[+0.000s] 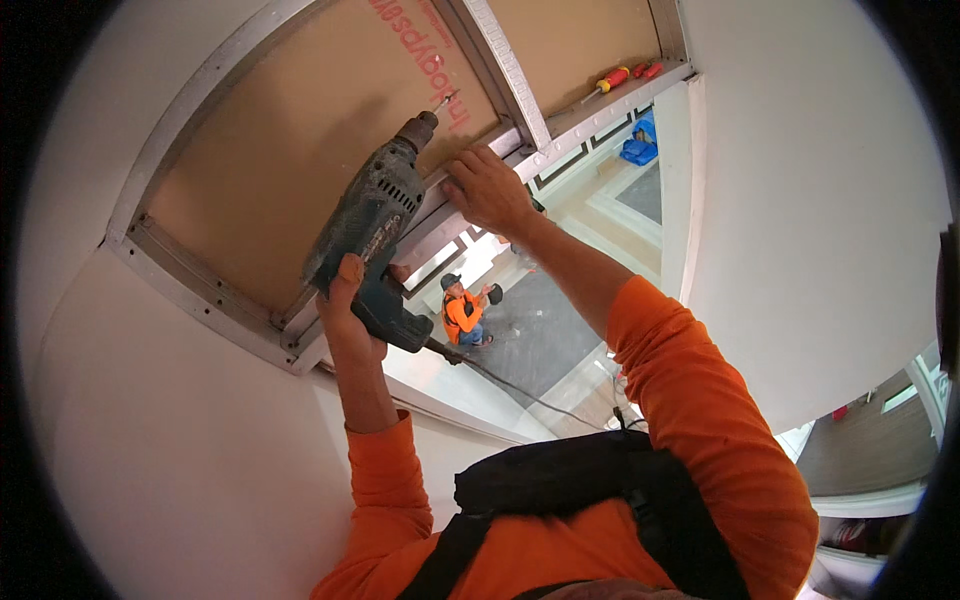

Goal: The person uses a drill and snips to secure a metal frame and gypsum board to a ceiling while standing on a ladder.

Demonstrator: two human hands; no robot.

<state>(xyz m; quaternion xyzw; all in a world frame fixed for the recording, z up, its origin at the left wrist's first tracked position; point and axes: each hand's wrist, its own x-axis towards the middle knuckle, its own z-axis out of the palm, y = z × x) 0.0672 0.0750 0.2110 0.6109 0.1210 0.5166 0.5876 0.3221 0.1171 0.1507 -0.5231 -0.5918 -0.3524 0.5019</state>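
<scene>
My left hand (350, 305) is wrapped round the body and handle of a dusty dark green power drill (372, 215). The drill is tilted up and to the right, with a thin bit (443, 103) in its chuck. Behind the bit is a brown board (270, 170) with red print; I cannot tell whether they touch. My right hand (490, 190) lies to the right of the drill, its fingers curled over the edge of a metal channel (430, 238) along the opening's lower side. The drill's trigger is hidden.
A metal stud (510, 75) divides the framed opening. On its ledge lie a yellow-and-red screwdriver (607, 82) and a red-handled tool (648, 70). The drill's cable (530, 397) hangs downward. Far below, a person in orange (462, 312) crouches on the floor, and a blue plastic bundle (640, 142) lies farther off.
</scene>
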